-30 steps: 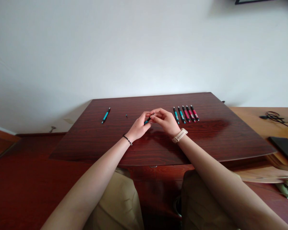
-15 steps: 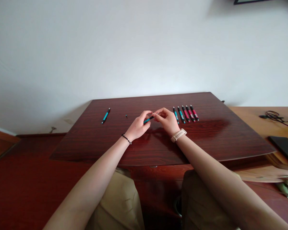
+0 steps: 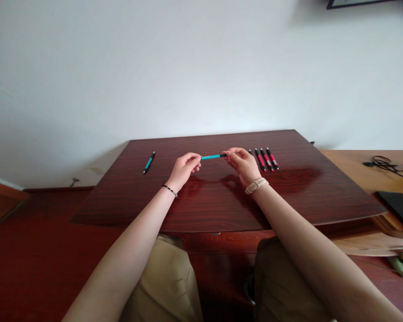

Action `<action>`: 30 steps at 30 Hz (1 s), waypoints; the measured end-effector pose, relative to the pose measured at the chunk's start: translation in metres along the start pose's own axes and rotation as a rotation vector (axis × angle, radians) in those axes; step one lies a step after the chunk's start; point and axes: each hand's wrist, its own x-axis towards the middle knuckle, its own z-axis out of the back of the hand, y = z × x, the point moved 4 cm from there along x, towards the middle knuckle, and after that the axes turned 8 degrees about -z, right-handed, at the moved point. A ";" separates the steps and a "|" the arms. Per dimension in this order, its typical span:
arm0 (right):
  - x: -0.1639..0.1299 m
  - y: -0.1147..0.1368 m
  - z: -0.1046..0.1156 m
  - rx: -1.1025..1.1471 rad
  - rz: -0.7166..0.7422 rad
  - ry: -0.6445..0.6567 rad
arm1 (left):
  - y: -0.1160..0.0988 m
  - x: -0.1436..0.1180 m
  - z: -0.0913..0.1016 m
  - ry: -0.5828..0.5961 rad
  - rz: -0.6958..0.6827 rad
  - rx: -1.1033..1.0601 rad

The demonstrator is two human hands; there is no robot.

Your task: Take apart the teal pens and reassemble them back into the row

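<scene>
Above the middle of the dark red wooden counter [image 3: 221, 210], the left hand [image 3: 183, 168] and right hand [image 3: 243, 163] each pinch one end of a slim teal pen with black tips [image 3: 213, 156], held level between them. Bare wood lies open below and toward the near edge. A second teal pen [image 3: 148, 162] lies well left; a row of red and black pens [image 3: 266, 159] lies just beside the right hand.

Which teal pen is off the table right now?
The teal pen held level between left hand and right hand; the other teal pen lies alone, far left.
</scene>
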 end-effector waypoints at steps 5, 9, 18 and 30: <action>0.001 -0.002 -0.001 -0.009 0.003 0.065 | 0.005 0.002 0.004 -0.078 0.041 -0.112; 0.001 0.000 -0.002 -0.074 0.054 0.097 | 0.010 0.003 0.007 -0.118 0.062 -0.163; 0.001 0.005 -0.002 -0.157 0.123 0.100 | 0.014 0.003 0.010 -0.134 0.062 -0.204; -0.003 0.008 -0.004 -0.262 0.099 0.053 | 0.010 0.003 0.006 -0.105 0.043 -0.184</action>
